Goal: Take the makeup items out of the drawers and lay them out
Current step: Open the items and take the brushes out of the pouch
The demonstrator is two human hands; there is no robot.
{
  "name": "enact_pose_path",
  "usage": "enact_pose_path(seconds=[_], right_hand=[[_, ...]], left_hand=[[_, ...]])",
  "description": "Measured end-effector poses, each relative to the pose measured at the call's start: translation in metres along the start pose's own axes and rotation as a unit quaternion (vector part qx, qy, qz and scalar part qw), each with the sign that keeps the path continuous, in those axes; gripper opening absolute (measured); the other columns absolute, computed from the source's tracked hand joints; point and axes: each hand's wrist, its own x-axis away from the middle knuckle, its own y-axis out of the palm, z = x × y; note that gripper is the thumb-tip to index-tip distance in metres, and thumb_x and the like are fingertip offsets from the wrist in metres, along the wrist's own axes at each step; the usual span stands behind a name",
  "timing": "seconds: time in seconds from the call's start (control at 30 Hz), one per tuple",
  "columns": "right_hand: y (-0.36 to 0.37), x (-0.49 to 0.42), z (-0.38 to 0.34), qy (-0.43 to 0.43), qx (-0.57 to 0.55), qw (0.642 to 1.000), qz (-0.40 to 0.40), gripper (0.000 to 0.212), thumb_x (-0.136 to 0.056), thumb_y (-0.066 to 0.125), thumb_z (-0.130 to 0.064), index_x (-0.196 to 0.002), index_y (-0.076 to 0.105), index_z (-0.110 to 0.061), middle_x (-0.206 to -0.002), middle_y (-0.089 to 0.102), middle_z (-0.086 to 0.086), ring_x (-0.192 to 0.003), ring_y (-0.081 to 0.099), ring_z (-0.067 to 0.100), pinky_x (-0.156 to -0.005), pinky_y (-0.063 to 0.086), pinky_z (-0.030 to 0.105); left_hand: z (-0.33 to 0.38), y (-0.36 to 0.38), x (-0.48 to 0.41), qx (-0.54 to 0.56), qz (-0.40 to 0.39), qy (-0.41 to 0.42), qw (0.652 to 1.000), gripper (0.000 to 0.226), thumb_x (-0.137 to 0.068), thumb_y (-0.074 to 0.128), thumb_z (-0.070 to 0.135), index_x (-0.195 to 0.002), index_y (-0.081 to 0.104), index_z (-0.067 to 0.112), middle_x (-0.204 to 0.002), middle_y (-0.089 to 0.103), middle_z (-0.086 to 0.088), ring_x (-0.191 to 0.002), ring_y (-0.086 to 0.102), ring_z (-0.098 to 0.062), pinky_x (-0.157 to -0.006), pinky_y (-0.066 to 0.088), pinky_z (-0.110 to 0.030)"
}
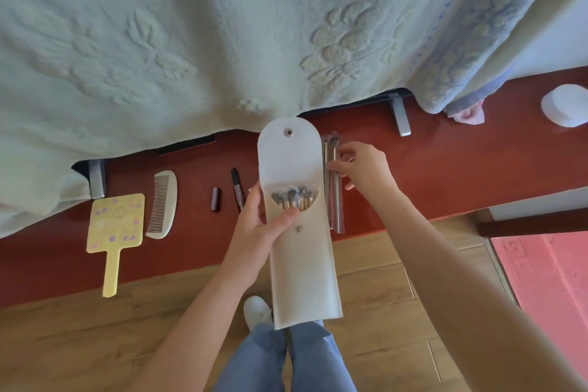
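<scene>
My left hand (259, 227) grips a long white brush pouch (302, 264), its snap flap open and several wrapped brushes showing in the mouth. Just right of the pouch, my right hand (362, 170) pinches a silver-handled makeup brush (335, 200) in clear wrap that lies on the red-brown ledge (445, 175). Laid out on the ledge to the left are a yellow hand mirror (114, 229), a white comb (162, 204), a dark lipstick tube (215, 199) and a black pen-shaped liner (237, 188), partly hidden by my left hand.
A pale green embossed blanket (191, 41) hangs over the ledge's back, with a blue flowered cloth (461, 57) at right. A white round jar (564, 105) sits far right. Metal brackets (400, 118) stand on the ledge. Wooden floor, my legs and a pink mat (547, 280) lie below.
</scene>
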Motion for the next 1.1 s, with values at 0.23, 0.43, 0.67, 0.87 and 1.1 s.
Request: enact_pose_path(seconds=[0.23,0.43,0.67,0.87,1.1], right_hand=[[-0.013,0.015,0.007,-0.034,0.009,0.999,0.019,0.029,-0.086,0.062,-0.018,-0.115,0.064,-0.015,-0.110,0.065,0.006,-0.087,0.064,0.018,-0.076,0.054,0.028],[-0.045,0.052,-0.010,-0.066,-0.321,0.942,-0.073,0.026,-0.096,0.047,-0.019,-0.119,0.059,-0.017,-0.107,0.068,0.001,-0.094,0.065,0.012,-0.070,0.053,0.024],[-0.060,0.079,-0.013,-0.165,-0.262,0.951,-0.028,0.013,-0.087,0.062,-0.013,-0.097,0.068,-0.019,-0.097,0.068,0.000,-0.090,0.064,0.011,-0.077,0.051,0.023],[-0.063,0.096,0.005,-0.191,-0.173,0.964,-0.067,0.010,-0.084,0.059,-0.028,-0.086,0.069,-0.030,-0.086,0.060,-0.019,-0.087,0.055,0.004,-0.078,0.040,0.017],[-0.070,0.101,0.012,-0.189,-0.214,0.957,-0.039,0.019,-0.087,0.062,-0.012,-0.085,0.068,-0.030,-0.086,0.064,-0.018,-0.081,0.057,0.006,-0.070,0.043,0.015]], left_hand=[[0.000,0.012,-0.004,0.027,-0.024,-0.017,0.999,0.044,-0.077,0.069,0.023,-0.118,0.055,0.025,-0.108,0.070,0.006,-0.099,0.067,-0.015,-0.074,0.054,-0.025],[0.001,0.024,-0.009,-0.010,-0.103,-0.051,0.993,0.049,-0.073,0.070,0.021,-0.120,0.055,0.022,-0.110,0.068,-0.002,-0.102,0.066,-0.020,-0.082,0.054,-0.034],[0.010,0.045,-0.010,-0.040,-0.106,-0.081,0.990,0.028,-0.079,0.072,0.031,-0.106,0.063,0.031,-0.100,0.071,0.006,-0.097,0.067,-0.014,-0.084,0.054,-0.036],[0.035,0.061,-0.011,0.013,-0.101,-0.106,0.989,0.018,-0.082,0.061,0.025,-0.093,0.075,0.019,-0.095,0.068,-0.016,-0.087,0.060,-0.032,-0.078,0.040,-0.042],[0.045,0.071,-0.015,0.029,-0.097,-0.156,0.983,0.027,-0.092,0.050,0.016,-0.107,0.069,0.005,-0.099,0.063,-0.020,-0.091,0.056,-0.030,-0.071,0.038,-0.037]])
